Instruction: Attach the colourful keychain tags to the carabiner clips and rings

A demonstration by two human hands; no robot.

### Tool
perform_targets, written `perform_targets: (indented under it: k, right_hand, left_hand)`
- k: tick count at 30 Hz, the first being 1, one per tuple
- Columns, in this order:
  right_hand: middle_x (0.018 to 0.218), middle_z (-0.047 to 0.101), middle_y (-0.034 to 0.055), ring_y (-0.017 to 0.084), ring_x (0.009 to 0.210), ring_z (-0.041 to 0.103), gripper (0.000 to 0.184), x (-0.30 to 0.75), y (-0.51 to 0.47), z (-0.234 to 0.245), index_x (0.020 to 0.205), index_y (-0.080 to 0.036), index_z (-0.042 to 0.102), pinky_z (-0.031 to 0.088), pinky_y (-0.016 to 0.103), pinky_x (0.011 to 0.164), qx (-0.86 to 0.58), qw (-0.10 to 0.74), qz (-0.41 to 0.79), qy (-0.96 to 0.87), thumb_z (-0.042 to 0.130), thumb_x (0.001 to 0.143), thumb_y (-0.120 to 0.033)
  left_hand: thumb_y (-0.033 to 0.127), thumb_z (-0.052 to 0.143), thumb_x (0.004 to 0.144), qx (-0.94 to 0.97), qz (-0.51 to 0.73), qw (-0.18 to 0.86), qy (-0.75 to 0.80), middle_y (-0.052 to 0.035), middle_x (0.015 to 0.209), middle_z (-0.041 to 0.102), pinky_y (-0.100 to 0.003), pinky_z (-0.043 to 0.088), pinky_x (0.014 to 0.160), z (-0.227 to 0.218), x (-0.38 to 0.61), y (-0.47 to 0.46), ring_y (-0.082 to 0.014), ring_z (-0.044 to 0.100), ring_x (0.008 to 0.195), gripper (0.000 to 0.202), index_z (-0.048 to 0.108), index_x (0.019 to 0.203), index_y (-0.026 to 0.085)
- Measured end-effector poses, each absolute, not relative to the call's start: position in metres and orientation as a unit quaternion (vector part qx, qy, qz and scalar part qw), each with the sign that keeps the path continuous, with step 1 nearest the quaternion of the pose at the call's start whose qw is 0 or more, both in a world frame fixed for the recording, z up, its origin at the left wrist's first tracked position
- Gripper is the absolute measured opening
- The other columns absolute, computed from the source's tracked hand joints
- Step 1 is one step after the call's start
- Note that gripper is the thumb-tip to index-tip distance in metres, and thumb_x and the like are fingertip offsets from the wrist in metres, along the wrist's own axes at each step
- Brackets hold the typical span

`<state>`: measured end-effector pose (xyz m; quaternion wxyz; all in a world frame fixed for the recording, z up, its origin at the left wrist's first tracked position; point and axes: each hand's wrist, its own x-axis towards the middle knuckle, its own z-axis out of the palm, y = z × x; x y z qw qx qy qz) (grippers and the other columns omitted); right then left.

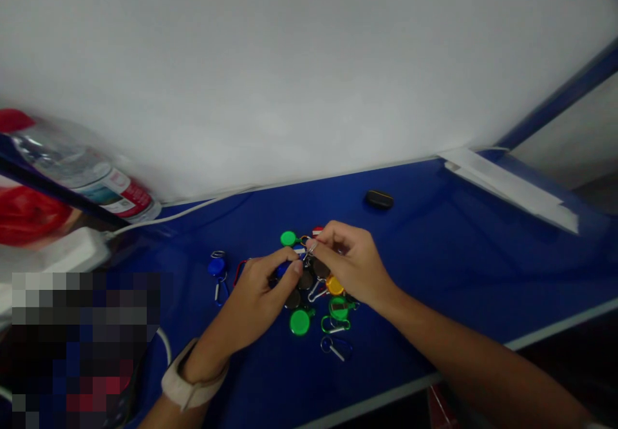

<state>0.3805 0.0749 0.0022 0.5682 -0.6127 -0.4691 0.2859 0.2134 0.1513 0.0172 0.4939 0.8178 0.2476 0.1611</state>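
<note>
A heap of coloured round key tags with small clips (313, 294) lies on the blue table (458, 268): green, orange, black, blue and red ones. My left hand (263, 297) is closed, pinching a tag at the heap's left side. My right hand (352, 265) is closed too, its fingertips pinching a small metal clip (311, 247) just above the heap. The two hands meet over the tags. A green tag (288, 238) lies just beyond them, and a blue tag with a clip (217, 268) sits apart on the left.
A small black oval object (379, 199) rests farther back. A plastic water bottle (91, 178) and a white cable (183, 211) are at the left by the white wall. White paper (512, 184) lies at the back right. The table's front edge runs bottom right.
</note>
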Motion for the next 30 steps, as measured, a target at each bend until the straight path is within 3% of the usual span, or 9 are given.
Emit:
perform_targets:
  k: [2,5,8,11,14,21,24,26,30]
  right_hand:
    - [0.055,0.055,-0.0031,0.01,0.049,0.045,0.032,0.383,0.077,0.005,0.065,-0.02,0.054,0.033,0.024,0.048,-0.586,0.587,0.381,-0.408,0.069,0.082,-0.041]
    - [0.05,0.049,-0.0051,0.008,0.047,0.04,0.035,0.391,0.079,0.009,0.061,-0.02,0.051,0.033,0.023,0.047,-0.566,0.602,0.408,-0.39,0.07,0.08,-0.042]
    - [0.058,0.059,-0.0022,0.009,0.051,0.047,0.028,0.398,0.079,0.01,0.067,-0.018,0.06,0.035,0.024,0.05,-0.602,0.561,0.326,-0.465,0.069,0.084,-0.038]
    - [0.064,0.067,-0.0005,0.01,0.056,0.054,0.016,0.404,0.081,0.004,0.075,-0.017,0.068,0.037,0.025,0.054,-0.642,0.496,0.243,-0.532,0.069,0.086,-0.029]
    - [0.07,0.072,-0.0002,0.011,0.058,0.057,0.005,0.409,0.084,-0.003,0.08,-0.019,0.071,0.038,0.026,0.058,-0.672,0.439,0.209,-0.559,0.071,0.084,-0.021]
    - [0.088,0.077,0.0005,0.015,0.073,0.066,0.014,0.411,0.084,-0.005,0.092,-0.021,0.072,0.042,0.034,0.078,-0.666,0.37,0.162,-0.627,0.066,0.086,-0.009]
    - [0.096,0.076,0.0017,0.017,0.087,0.068,0.014,0.406,0.08,0.001,0.099,-0.021,0.07,0.042,0.035,0.084,-0.629,0.397,0.155,-0.65,0.059,0.094,-0.013]
    - [0.097,0.074,0.0016,0.017,0.087,0.066,0.01,0.402,0.077,0.005,0.103,-0.02,0.069,0.042,0.034,0.084,-0.598,0.399,0.17,-0.674,0.063,0.095,-0.021]
    - [0.091,0.072,0.002,0.017,0.077,0.061,0.036,0.393,0.073,0.007,0.104,-0.018,0.066,0.04,0.033,0.08,-0.593,0.364,0.167,-0.699,0.083,0.081,-0.038]
  left_hand:
    - [0.039,0.046,0.103,0.836,0.155,0.465,0.248,0.0012,0.073,0.063,-0.025,0.04,0.065,0.017,0.213,0.151,-0.0135,0.056,0.066,0.033,0.061,0.083,0.019]
    - [0.037,0.046,0.104,0.86,0.147,0.42,0.248,0.0016,0.072,0.065,-0.026,0.039,0.064,0.016,0.212,0.151,-0.0136,0.057,0.063,0.033,0.062,0.081,0.019]
    - [0.035,0.047,0.104,0.876,0.137,0.395,0.239,0.0004,0.078,0.068,-0.028,0.042,0.07,0.014,0.212,0.149,-0.0158,0.062,0.07,0.028,0.064,0.088,0.021]
    - [0.033,0.051,0.103,0.889,0.148,0.369,0.229,-0.0029,0.1,0.072,-0.031,0.046,0.085,0.01,0.211,0.148,-0.0196,0.066,0.093,0.018,0.066,0.106,0.023]
    - [0.032,0.056,0.101,0.895,0.173,0.342,0.227,-0.0064,0.117,0.068,-0.036,0.047,0.096,0.005,0.211,0.151,-0.022,0.064,0.108,0.022,0.063,0.119,0.024]
    - [0.027,0.071,0.092,0.897,0.215,0.325,0.209,-0.0072,0.112,0.069,-0.036,0.053,0.089,-0.001,0.209,0.157,-0.0216,0.066,0.099,0.032,0.064,0.122,0.024]
    - [0.025,0.076,0.088,0.897,0.229,0.324,0.196,-0.0066,0.113,0.069,-0.034,0.052,0.088,0.0,0.209,0.157,-0.0212,0.066,0.101,0.037,0.063,0.122,0.024]
    - [0.023,0.075,0.089,0.896,0.239,0.32,0.194,-0.0055,0.11,0.068,-0.033,0.052,0.087,0.001,0.209,0.158,-0.0202,0.066,0.1,0.033,0.063,0.119,0.023]
    - [0.015,0.071,0.09,0.897,0.264,0.302,0.186,-0.004,0.103,0.068,-0.028,0.052,0.082,0.001,0.207,0.158,-0.018,0.066,0.092,0.027,0.061,0.114,0.021]
